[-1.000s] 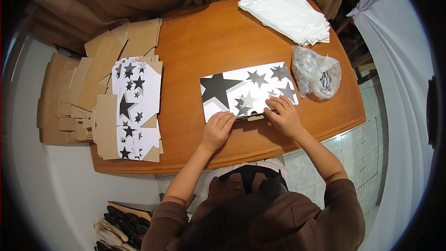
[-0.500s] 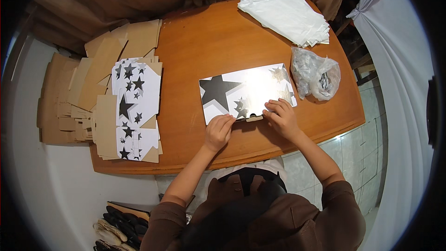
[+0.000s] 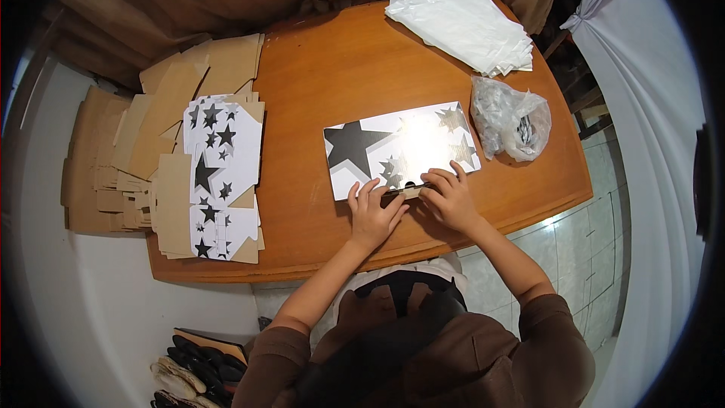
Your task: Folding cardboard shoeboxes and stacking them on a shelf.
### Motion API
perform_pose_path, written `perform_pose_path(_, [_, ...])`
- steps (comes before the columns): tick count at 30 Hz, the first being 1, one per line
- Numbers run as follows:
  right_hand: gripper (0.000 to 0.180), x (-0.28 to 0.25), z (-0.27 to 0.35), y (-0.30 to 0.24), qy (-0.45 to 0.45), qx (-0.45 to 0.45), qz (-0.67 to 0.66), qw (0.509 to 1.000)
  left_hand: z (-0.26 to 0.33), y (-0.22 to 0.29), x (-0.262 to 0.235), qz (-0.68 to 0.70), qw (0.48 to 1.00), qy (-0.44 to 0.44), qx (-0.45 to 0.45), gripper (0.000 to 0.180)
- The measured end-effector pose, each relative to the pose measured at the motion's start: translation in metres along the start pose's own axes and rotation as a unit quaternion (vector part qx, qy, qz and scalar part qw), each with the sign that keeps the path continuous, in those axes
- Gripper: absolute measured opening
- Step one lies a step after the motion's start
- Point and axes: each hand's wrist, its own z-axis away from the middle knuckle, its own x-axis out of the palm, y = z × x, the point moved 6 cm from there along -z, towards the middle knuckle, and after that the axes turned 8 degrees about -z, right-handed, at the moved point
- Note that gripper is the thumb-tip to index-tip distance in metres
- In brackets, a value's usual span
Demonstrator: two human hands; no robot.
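A white cardboard box (image 3: 423, 136) printed with black stars lies flat on the table in front of me. A tan flap (image 3: 411, 193) with a dark notch above it shows at its near edge. My left hand (image 3: 371, 215) rests at the left part of that edge, fingers spread with tips on the lid and thumb near the flap. On the other side of the flap is my right hand (image 3: 451, 198), its spread fingers on the lid and its thumb at the flap. What the undersides of the fingers touch is hidden.
Flat star-printed box blanks (image 3: 223, 143) and brown cardboard pieces (image 3: 113, 159) are stacked along the table's left side. White sheets (image 3: 461, 19) lie at the far right. A clear plastic bag (image 3: 510, 121) with small contents sits right of the box. Shoes (image 3: 200, 370) lie below the table at left.
My left hand has moved right along the near edge toward the flap, and its fingers have spread. My right hand has shifted slightly left, its thumb now at the flap. The box is practically still.
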Motion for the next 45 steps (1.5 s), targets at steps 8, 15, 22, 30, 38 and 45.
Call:
perform_pose_path(8, [0.021, 0.009, 0.012, 0.005, 0.001, -0.091, 0.08, 0.993, -0.006, 0.004, 0.008, 0.003, 0.999, 0.027, -0.041, 0.013])
perform_pose_path(15, [0.018, 0.006, 0.006, 0.001, 0.014, -0.101, 0.078, 0.992, -0.002, -0.002, 0.007, 0.013, 0.999, 0.029, -0.032, 0.015])
perform_pose_path(22, [0.019, 0.005, 0.002, 0.001, 0.029, -0.071, 0.073, 0.994, 0.0, 0.001, 0.009, -0.029, 0.999, 0.033, 0.006, 0.027])
perform_pose_path(30, [0.015, 0.007, 0.001, 0.003, 0.036, -0.014, 0.046, 0.998, -0.005, 0.001, 0.009, -0.026, 0.998, 0.061, -0.011, 0.028])
perform_pose_path(38, [0.018, 0.0, -0.013, -0.001, 0.041, 0.069, -0.003, 0.997, -0.023, 0.004, 0.0, -0.043, 0.997, 0.056, -0.032, 0.022])
perform_pose_path(45, [0.018, -0.001, -0.022, -0.001, 0.049, 0.143, -0.036, 0.988, -0.027, 0.002, 0.001, -0.018, 0.998, 0.036, -0.042, 0.016])
